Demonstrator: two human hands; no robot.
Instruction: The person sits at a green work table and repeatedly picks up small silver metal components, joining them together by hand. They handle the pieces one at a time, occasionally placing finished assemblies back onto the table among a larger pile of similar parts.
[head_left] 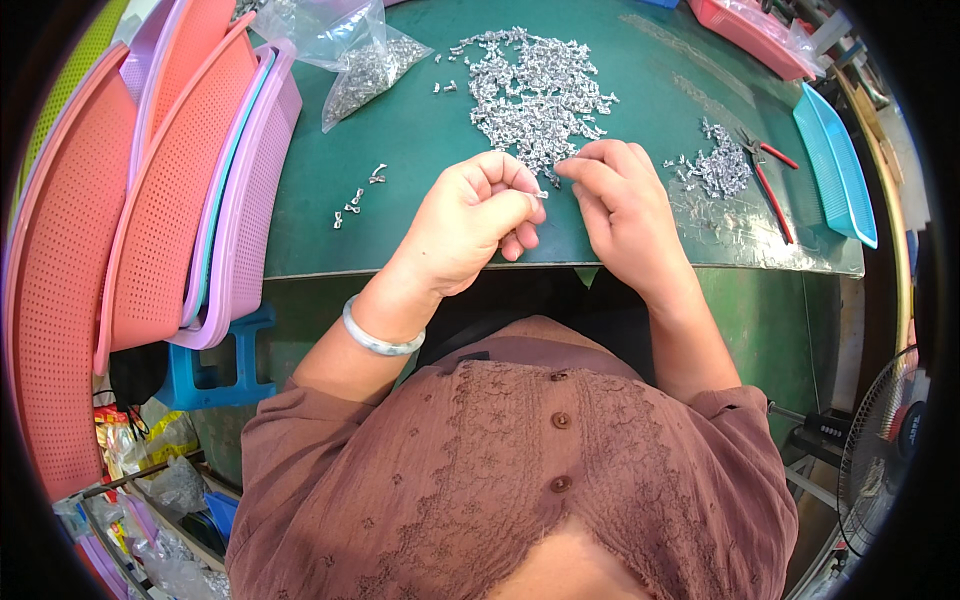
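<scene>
My left hand (478, 215) is closed, with a small silver metal piece (541, 195) pinched between thumb and forefinger. Its other fingers are curled beneath. Just to its right, my right hand (622, 205) reaches to the near end of a large heap of small silver metal pieces (545, 85). The right fingers are bent, with a gap between forefinger and thumb, and nothing shows between them. A few pieces that look joined (352, 202) lie apart, left of my left hand. On the right is a smaller heap of metal pieces (720, 165).
Red-handled pliers (770, 190) lie beside the smaller heap on the green table (430, 130). A blue basket (838, 165) stands at the right edge. Pink and purple baskets (170, 200) are stacked at left. A clear bag (370, 75) of pieces sits behind. A fan (880, 450) stands lower right.
</scene>
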